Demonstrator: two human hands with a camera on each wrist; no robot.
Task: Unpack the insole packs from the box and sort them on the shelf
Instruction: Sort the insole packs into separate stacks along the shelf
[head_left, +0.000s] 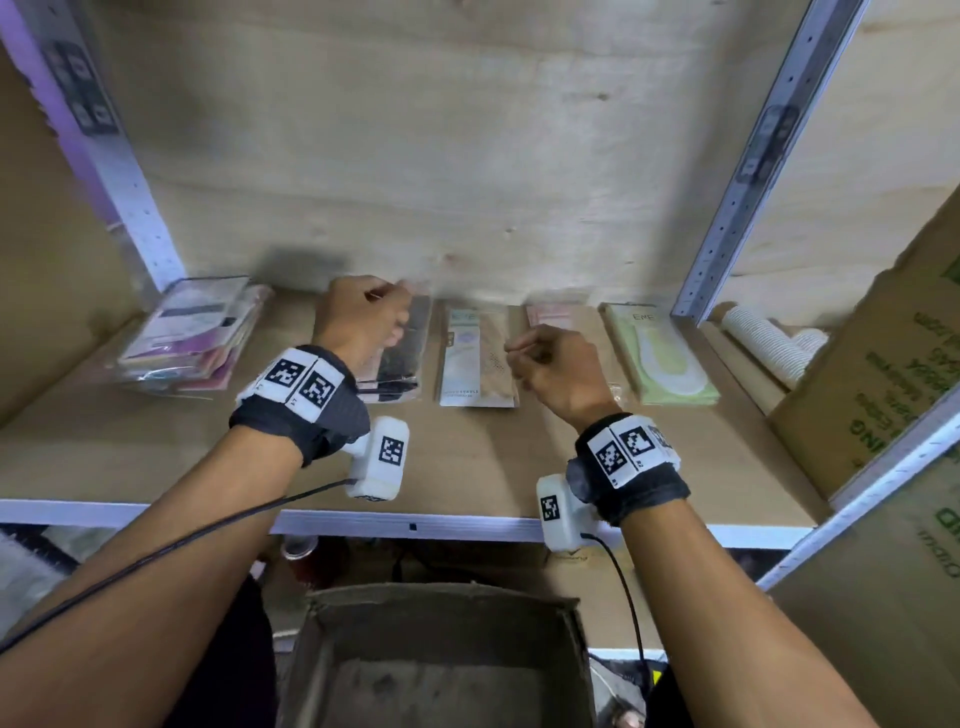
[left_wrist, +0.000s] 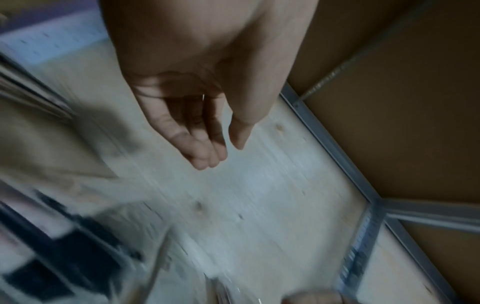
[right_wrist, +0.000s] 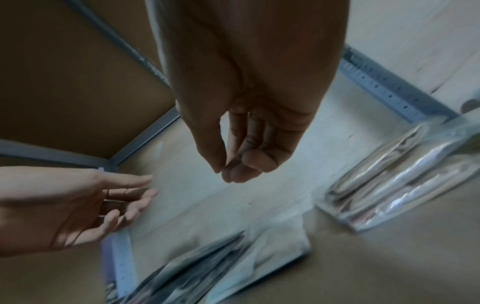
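Insole packs lie in a row on the brown shelf board (head_left: 467, 457): a mixed stack (head_left: 192, 338) at the left, a black pack (head_left: 402, 358), a beige and blue pack (head_left: 475, 358), a pink pack (head_left: 556, 314) and a green pack (head_left: 665, 358). My left hand (head_left: 363, 317) hovers over the black pack with relaxed, empty fingers (left_wrist: 205, 144). Over the pink pack, my right hand (head_left: 550, 364) hangs loosely curled and holds nothing (right_wrist: 239, 164). The cardboard box (head_left: 441, 660) stands below the shelf, and no pack shows inside it.
A stack of white paper cups (head_left: 763, 343) lies right of the metal upright (head_left: 753, 171). Cardboard cartons with green print (head_left: 883, 374) fill the right side. A white metal rail (head_left: 405, 525) edges the shelf front.
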